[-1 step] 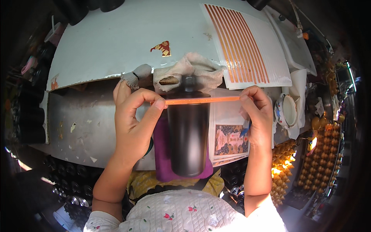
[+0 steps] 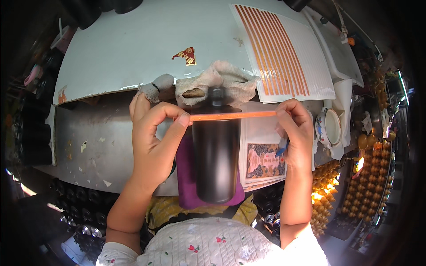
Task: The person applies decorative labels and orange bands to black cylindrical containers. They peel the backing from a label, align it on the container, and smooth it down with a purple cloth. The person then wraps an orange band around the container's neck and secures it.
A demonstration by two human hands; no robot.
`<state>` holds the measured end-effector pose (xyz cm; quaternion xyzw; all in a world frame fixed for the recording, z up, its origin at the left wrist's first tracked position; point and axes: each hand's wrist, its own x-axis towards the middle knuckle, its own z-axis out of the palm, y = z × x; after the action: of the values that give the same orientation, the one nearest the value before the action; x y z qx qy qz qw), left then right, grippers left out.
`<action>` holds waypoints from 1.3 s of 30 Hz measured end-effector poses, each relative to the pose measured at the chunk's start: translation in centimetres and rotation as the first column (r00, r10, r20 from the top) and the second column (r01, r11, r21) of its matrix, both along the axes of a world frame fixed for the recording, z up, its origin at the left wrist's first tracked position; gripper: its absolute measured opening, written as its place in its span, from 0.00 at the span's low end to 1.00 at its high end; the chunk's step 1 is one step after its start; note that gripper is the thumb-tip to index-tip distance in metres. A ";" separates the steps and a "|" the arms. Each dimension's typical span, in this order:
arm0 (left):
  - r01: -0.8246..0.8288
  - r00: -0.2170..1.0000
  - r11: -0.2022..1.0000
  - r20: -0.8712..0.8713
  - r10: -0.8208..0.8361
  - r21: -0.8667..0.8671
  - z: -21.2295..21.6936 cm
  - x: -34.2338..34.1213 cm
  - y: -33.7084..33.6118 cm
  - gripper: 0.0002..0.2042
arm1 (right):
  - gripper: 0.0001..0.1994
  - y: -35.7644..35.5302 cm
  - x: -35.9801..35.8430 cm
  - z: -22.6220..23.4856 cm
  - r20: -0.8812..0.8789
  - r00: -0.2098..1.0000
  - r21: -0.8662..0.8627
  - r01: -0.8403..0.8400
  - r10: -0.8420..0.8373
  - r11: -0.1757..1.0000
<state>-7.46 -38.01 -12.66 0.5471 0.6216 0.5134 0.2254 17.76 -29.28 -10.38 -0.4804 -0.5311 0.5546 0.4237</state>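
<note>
The left hand (image 2: pixel 153 137) pinches one end of an orange strip (image 2: pixel 257 114) between thumb and index finger, and the right hand (image 2: pixel 297 131) pinches the other end the same way, so the strip is stretched level and straight between them. It crosses over the far end of a black cylinder (image 2: pixel 216 164); whether it touches the surface I cannot tell. The cylinder points toward the person, its near end over a purple cloth (image 2: pixel 186 186), its far end at a crumpled whitish rag (image 2: pixel 217 73). Just beyond the left fingers is a small grey cloth bundle (image 2: pixel 163 83) with a black band; I cannot tell whether they touch it. A blue scrap (image 2: pixel 280 150) shows just under the right hand, too blurred to name. Near that hand lies a patterned print (image 2: pixel 266 160) on pale sheets, and farther right a floral white cup (image 2: pixel 330 126) is tilted, its mouth showing. Past the right hand, on the pale board (image 2: pixel 115 48), a white sheet (image 2: pixel 313 62) bears a row of parallel orange strips along its left part. A torn red and gold scrap (image 2: pixel 189 56) lies on the board too, beyond the rag. Bits of pale debris dot the grey metal surface (image 2: pixel 111 150) left of the cylinder.
</note>
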 end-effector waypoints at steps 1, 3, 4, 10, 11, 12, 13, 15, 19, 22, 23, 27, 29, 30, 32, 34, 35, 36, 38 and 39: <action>-0.011 0.999 1.000 -0.048 0.011 0.012 -0.1 0.1 0.0 0.05 | 0.02 0.1 0.1 -0.2 -0.005 1.000 0.002 0.001 -0.001 1.000; -0.023 0.998 0.999 -0.066 0.025 0.028 -0.1 0.4 0.2 0.04 | 0.02 0.3 0.5 -0.3 0.004 1.000 -0.011 0.005 -0.005 1.000; -0.030 0.997 0.999 -0.074 0.033 0.037 -0.1 0.4 0.2 0.04 | 0.02 0.3 0.6 -0.4 0.009 1.000 -0.018 0.006 -0.006 1.000; -0.011 0.990 1.000 -0.144 0.009 -0.009 0.0 0.2 0.2 0.04 | 0.02 0.5 0.7 -0.8 -0.005 1.000 -0.005 -0.002 0.002 1.000; -0.011 0.989 1.000 -0.147 0.010 -0.003 0.1 0.3 0.2 0.04 | 0.03 0.5 0.7 -0.7 -0.002 1.000 -0.008 0.010 -0.010 1.000; -0.011 0.989 1.000 -0.150 0.011 0.004 0.2 0.3 0.3 0.03 | 0.03 0.4 0.7 -0.6 0.000 1.000 -0.012 0.021 -0.021 1.000; -0.010 0.988 1.000 -0.152 0.012 0.010 0.3 0.4 0.3 0.03 | 0.03 0.3 0.7 -0.6 0.003 0.999 -0.015 0.033 -0.033 0.999; -0.020 0.989 0.999 -0.149 0.026 0.038 0.1 0.4 0.3 0.03 | 0.03 0.3 0.6 -0.6 -0.001 0.999 -0.019 0.037 -0.037 0.999; -0.006 0.990 0.997 -0.140 0.017 0.074 0.0 0.4 0.5 0.03 | 0.03 0.3 0.7 -0.7 0.000 1.000 -0.035 0.024 -0.024 0.999; -0.026 0.985 0.997 -0.168 0.039 0.079 -0.2 0.3 0.5 0.03 | 0.03 0.3 0.6 -0.8 -0.007 1.000 -0.024 0.030 -0.030 0.999; -0.031 0.984 0.996 -0.170 0.044 0.081 -0.3 0.3 0.4 0.03 | 0.03 0.3 0.6 -0.8 -0.004 1.000 -0.025 0.029 -0.029 0.999; -0.066 0.960 0.993 -0.265 0.090 0.098 -0.9 0.1 0.2 0.02 | 0.03 0.4 0.6 -0.8 0.002 0.999 -0.039 0.041 -0.041 0.998; -0.126 0.928 0.980 -0.332 0.171 0.152 -1.6 0.1 -0.1 0.02 | 0.04 0.4 0.7 -0.8 0.007 0.999 -0.041 0.049 -0.049 0.998; -0.171 0.906 0.965 -0.352 0.234 0.200 -1.9 0.2 -0.5 0.03 | 0.04 0.4 0.7 -0.7 0.011 0.999 -0.037 0.050 -0.050 0.998; -0.159 0.892 0.952 -0.376 0.252 0.262 -2.0 0.9 -1.6 0.06 | 0.04 0.5 0.8 -0.9 0.016 0.998 -0.025 0.054 -0.054 0.998; -0.054 0.902 0.961 -0.399 0.164 0.271 -0.7 3.3 -3.1 0.12 | 0.04 0.5 0.7 -0.8 0.017 0.999 -0.025 0.052 -0.052 0.998; 0.036 0.904 0.981 -0.426 0.048 0.188 0.3 4.4 -3.6 0.16 | 0.04 0.5 0.8 -0.8 0.023 0.999 -0.023 0.046 -0.046 0.999; 0.128 0.895 0.986 -0.441 -0.071 0.102 1.0 5.5 -3.9 0.20 | 0.04 0.5 0.8 -0.9 0.029 0.999 -0.022 0.042 -0.041 0.999; 0.176 0.867 0.977 -0.489 -0.097 0.117 0.8 7.4 -4.2 0.27 | 0.03 0.5 0.9 -1.0 0.040 0.998 -0.023 0.039 -0.039 0.999; 0.172 0.875 0.973 -0.477 -0.078 0.156 0.4 7.5 -4.4 0.29 | 0.04 0.5 0.9 -1.0 0.044 0.998 -0.025 0.041 -0.040 0.999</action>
<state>0.09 -42.40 -12.29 0.7129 0.5680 0.4085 0.0474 18.68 -28.74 -11.37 -0.5085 -0.5232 0.5422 0.4168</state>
